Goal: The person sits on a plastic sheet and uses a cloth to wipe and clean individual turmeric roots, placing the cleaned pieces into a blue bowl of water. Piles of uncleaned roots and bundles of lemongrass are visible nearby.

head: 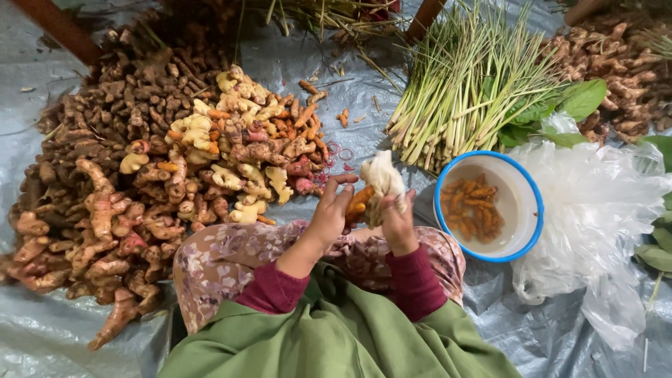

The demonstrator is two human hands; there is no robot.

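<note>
My left hand (332,213) grips an orange turmeric root (358,201) just above my lap. My right hand (397,222) is closed on a crumpled white cloth (382,176), which is pressed against the root. Both hands meet over my flower-patterned knees (231,255). To the right of my hands stands a white bowl with a blue rim (522,183) with several orange turmeric pieces (474,207) lying in water.
A big heap of ginger and turmeric roots (140,175) fills the left on a grey tarp (42,329). A bundle of lemongrass stalks (462,84) lies at the back. A clear plastic bag (595,217) and green leaves (581,101) sit at right, more roots (616,56) behind.
</note>
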